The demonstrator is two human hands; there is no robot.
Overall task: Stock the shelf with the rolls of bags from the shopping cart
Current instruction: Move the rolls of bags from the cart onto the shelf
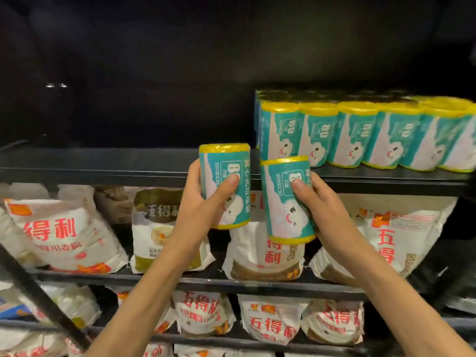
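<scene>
Both hands raised before the top shelf [128, 164], each holding one roll of bags upright, long axis vertical. Left hand [203, 202] wraps the left roll [224, 185], level with the shelf's front edge. Right hand [315, 202] grips the right roll [286, 199], lower, just below the stocked row of rolls [360, 135] at the shelf's right end. Free shelf lies left of that row; the left roll is nearer it. Flour bags [64, 233] fill the shelves below. Cart not in view.
</scene>
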